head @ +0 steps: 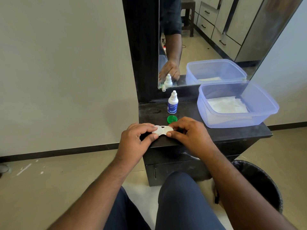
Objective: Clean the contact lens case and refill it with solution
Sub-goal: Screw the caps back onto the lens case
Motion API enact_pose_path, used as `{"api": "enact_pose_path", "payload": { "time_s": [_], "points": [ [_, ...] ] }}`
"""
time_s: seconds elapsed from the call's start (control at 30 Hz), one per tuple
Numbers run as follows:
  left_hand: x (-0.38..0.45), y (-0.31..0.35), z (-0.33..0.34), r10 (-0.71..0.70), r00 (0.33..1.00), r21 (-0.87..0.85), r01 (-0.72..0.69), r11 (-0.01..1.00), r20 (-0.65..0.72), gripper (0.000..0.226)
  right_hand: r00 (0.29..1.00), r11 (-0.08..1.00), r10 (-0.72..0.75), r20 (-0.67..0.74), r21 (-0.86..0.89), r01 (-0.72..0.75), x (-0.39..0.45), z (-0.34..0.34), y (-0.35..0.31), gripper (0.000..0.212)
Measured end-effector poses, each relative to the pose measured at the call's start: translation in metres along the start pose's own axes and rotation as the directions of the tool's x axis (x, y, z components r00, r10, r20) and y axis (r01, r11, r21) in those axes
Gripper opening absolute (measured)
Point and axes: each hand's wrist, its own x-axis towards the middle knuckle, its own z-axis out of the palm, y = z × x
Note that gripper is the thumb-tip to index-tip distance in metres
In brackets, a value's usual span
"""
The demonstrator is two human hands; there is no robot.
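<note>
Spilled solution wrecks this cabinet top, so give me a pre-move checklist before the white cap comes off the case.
1. Both hands on the lens case: ok. Left hand grips the white-capped end, right hand pinches the other end.
2. Green cap already off and parked on the cabinet top: ok.
3. Solution bottle upright behind the green cap: ok.
4. Bottle's cap on: ok, white cap in place.
5. Tissue ready in the plastic tub: ok.
6. Old solution still in the wells: cannot tell.
</note>
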Motion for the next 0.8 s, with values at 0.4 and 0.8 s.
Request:
{"api": "enact_pose_path", "payload": {
  "time_s": [0.4, 0.8],
  "points": [
    [-0.004, 0.008, 0.015, 0.061, 0.991, 0.232, -0.031, 0.972, -0.123, 0.023, 1.0, 1.0, -0.003, 0.021, -0.023, 0.004, 0.001, 0.0, -0.002, 0.034],
    [-0.003, 0.004, 0.013, 0.083, 0.996, 0.141, -0.077, 0.987, -0.044, 0.022, 0.999, 1.0, 0.006, 0.035, -0.026, -0.005, 0.001, -0.003, -0.002, 0.035]
  ]
}}
